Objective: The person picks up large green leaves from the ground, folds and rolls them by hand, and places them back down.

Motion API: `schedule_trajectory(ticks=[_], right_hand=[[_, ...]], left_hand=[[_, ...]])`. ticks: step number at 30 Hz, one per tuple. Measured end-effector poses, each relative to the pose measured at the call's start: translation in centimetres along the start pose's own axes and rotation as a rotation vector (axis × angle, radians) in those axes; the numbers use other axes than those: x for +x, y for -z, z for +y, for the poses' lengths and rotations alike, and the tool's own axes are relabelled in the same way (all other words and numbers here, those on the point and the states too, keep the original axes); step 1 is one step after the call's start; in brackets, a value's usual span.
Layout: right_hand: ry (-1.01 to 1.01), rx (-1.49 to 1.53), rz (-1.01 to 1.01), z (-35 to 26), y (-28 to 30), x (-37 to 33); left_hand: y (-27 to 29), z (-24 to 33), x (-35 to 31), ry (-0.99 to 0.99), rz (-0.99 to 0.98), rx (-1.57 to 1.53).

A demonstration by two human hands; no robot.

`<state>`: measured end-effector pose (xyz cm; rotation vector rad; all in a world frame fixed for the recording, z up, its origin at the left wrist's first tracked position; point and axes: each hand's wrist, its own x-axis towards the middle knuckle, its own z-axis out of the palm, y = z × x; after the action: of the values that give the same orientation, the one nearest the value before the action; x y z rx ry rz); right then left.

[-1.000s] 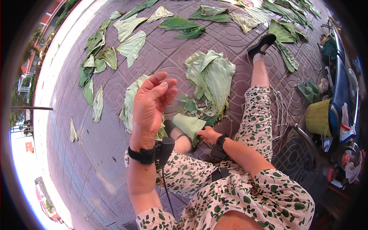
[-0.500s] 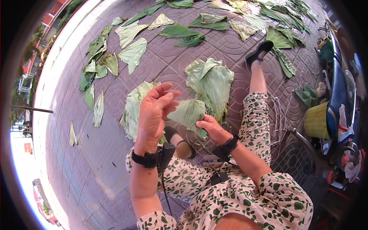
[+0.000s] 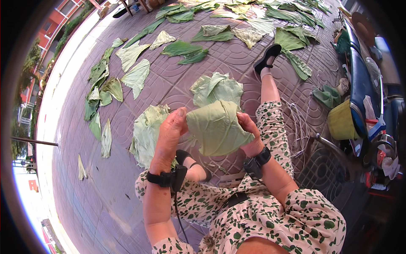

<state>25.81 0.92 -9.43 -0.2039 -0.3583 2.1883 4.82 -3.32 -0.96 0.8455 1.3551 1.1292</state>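
A broad pale green dried leaf [image 3: 218, 129] is spread in front of my lap, held up between both hands. My left hand [image 3: 171, 127] pinches its upper left edge, the thumb pointing up. On the opposite edge, my right hand [image 3: 250, 133] grips the leaf, with some fingers hidden behind it. Just beyond lies a pile of similar pale leaves [image 3: 218, 88], partly covered by the held leaf. Another pale leaf pile [image 3: 146, 131] rests on the paving to the left of my left hand, partly behind my wrist.
Green and yellowish leaves [image 3: 186, 51] lie scattered over the patterned paving [image 3: 105, 186]. To the right are a yellow bucket [image 3: 341, 122], green sandals [image 3: 326, 97], loose white strings [image 3: 298, 127] and a blue vehicle-like body [image 3: 363, 84]. My black shoe [image 3: 267, 58] reaches among the leaves.
The leaf has come up and opened out toward me. My left hand, formerly raised with loose fingers, now grips its left edge; my right hand has moved slightly up and right.
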Motion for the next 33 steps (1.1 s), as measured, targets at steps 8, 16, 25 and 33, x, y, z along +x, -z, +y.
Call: schedule_trajectory(ticks=[8,16,25,33], right_hand=[[0.074,0.189,0.099,0.5,1.2,0.4],[-0.083,0.279,0.099,1.1,0.3,0.4],[0.162,-0.097,0.21,-1.9,0.7,1.1],[0.184,-0.135,0.244,-2.0,1.9,1.0]], left_hand=[[-3.2,-0.8,-0.4,0.073,-0.119,0.209],[-3.9,-2.9,0.8,0.115,-0.197,0.025],[-3.6,-2.7,0.8,0.061,-0.066,-0.049],[-3.4,-2.6,0.7,0.01,-0.016,0.022]])
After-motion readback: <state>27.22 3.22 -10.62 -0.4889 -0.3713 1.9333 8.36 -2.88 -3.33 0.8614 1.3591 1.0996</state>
